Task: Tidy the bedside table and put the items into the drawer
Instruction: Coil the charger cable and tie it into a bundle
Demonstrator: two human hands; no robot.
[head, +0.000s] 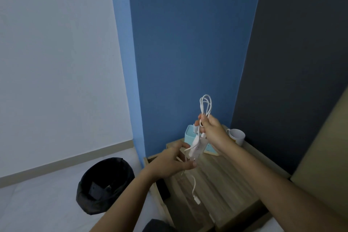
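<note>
A looped, glossy white cable (pixel 205 106) is gripped by the right hand (pixel 212 132); its blurred lower strands seem pinched by the left hand (pixel 173 164) above the wood-grain bedside table (pixel 226 179).

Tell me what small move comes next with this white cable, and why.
Probably gather the dangling plug end into the bundle: the right hand grips the coiled white cable, while one end hangs loose below the left hand over the bedside table.

Bedside table (pixel 226 175): mug (pixel 237 136), blue box (pixel 190 137)
</note>
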